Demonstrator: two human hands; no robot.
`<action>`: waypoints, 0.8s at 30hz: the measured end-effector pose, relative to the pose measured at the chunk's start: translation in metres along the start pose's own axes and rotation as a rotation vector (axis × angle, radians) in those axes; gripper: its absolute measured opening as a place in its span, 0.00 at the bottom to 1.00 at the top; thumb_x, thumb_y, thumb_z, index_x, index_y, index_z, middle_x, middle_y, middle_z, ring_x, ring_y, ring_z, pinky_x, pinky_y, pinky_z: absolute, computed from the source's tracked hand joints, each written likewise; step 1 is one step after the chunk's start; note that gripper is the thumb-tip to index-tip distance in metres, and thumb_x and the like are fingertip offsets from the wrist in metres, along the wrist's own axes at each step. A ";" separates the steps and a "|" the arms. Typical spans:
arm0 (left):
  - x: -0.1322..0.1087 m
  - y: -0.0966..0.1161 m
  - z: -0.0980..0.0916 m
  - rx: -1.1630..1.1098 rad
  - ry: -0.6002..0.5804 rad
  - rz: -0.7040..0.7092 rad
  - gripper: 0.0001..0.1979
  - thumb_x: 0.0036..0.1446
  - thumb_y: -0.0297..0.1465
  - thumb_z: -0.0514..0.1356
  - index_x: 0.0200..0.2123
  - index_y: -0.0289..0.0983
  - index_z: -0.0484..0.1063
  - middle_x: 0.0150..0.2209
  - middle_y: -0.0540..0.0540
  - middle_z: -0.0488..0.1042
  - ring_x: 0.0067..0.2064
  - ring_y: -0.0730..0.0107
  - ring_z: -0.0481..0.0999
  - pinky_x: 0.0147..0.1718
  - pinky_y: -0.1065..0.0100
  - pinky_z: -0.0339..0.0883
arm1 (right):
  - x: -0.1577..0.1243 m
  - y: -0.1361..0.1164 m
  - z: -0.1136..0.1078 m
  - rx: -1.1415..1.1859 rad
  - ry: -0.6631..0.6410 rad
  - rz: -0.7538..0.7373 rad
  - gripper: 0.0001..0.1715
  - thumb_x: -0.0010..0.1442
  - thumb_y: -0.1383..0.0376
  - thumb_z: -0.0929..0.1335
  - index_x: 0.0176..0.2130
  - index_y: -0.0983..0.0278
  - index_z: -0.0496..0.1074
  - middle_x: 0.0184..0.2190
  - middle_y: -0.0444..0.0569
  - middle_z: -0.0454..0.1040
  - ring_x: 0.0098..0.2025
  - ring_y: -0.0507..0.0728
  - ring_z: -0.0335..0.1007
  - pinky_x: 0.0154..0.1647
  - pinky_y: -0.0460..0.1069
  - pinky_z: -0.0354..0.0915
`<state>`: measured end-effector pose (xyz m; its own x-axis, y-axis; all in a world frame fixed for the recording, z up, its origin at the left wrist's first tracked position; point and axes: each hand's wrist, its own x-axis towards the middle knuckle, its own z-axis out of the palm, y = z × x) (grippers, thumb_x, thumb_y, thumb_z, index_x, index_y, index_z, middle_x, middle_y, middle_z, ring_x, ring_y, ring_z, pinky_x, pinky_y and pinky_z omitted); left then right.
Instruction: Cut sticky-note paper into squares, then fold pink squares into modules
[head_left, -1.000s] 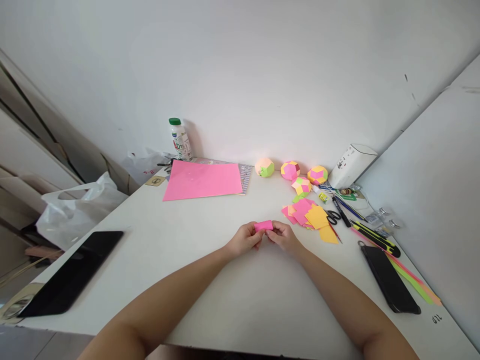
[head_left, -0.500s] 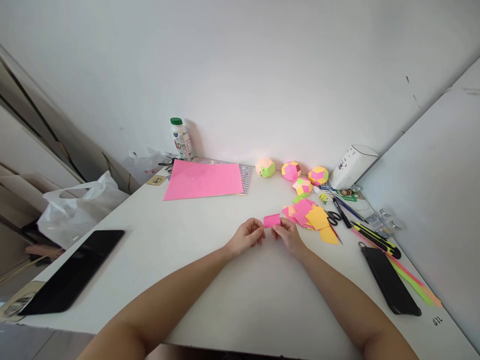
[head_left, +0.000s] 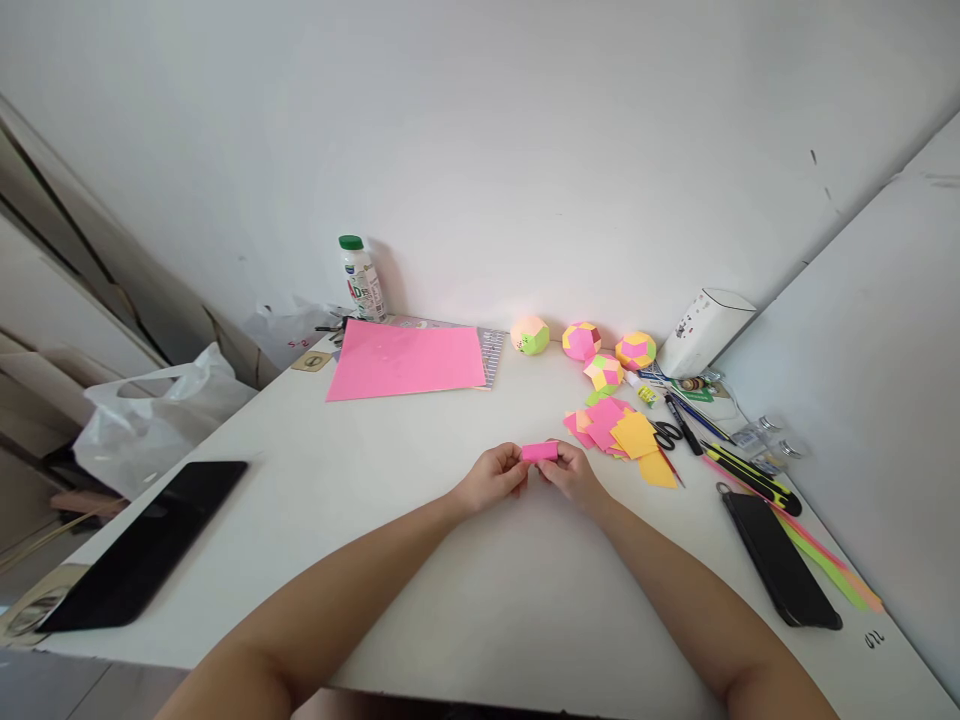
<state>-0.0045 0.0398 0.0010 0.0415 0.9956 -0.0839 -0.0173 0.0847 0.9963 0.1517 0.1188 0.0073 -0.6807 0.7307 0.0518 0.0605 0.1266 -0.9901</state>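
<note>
Between my two hands is a small pink piece of paper (head_left: 540, 453), curled or folded into a narrow strip. My left hand (head_left: 493, 476) pinches its left end, and my right hand (head_left: 574, 474) grips the right end between thumb and fingers. Just right of my right hand lies a loose pile of pink and yellow paper pieces (head_left: 607, 425). Black-handled scissors (head_left: 666, 434) rest at the pile's right edge. Behind it stand several paper balls in pink, yellow and green, among them a pink and yellow ball (head_left: 582, 341).
A large pink sheet (head_left: 409, 360) lies at the back left beside a bottle (head_left: 363, 280). Pens, a cutter (head_left: 754, 480) and a black phone-like case (head_left: 781, 560) line the right side. A dark flat panel (head_left: 150, 545) and a plastic bag (head_left: 161, 420) are at left.
The pink paper now looks narrower, bent over lengthwise. My left hand has come in to grip its left end, and both hands are slightly closer together.
</note>
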 end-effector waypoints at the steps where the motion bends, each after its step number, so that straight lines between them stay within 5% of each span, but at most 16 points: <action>1: 0.000 0.000 0.000 -0.001 0.002 -0.002 0.13 0.54 0.41 0.58 0.32 0.38 0.63 0.23 0.52 0.70 0.23 0.74 0.68 0.25 0.70 0.60 | 0.000 0.000 0.000 0.001 0.002 0.003 0.05 0.51 0.63 0.66 0.27 0.63 0.67 0.22 0.41 0.62 0.24 0.51 0.58 0.25 0.47 0.56; 24: 0.001 -0.001 -0.001 -0.068 0.004 0.013 0.15 0.55 0.44 0.57 0.31 0.37 0.60 0.23 0.53 0.68 0.22 0.75 0.66 0.24 0.70 0.58 | 0.004 0.010 -0.005 0.057 -0.023 0.000 0.04 0.52 0.64 0.66 0.29 0.64 0.69 0.20 0.41 0.64 0.24 0.51 0.59 0.26 0.47 0.57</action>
<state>-0.0054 0.0403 -0.0001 0.0373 0.9968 -0.0710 -0.0855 0.0739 0.9936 0.1532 0.1265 -0.0022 -0.6974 0.7149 0.0495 0.0190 0.0875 -0.9960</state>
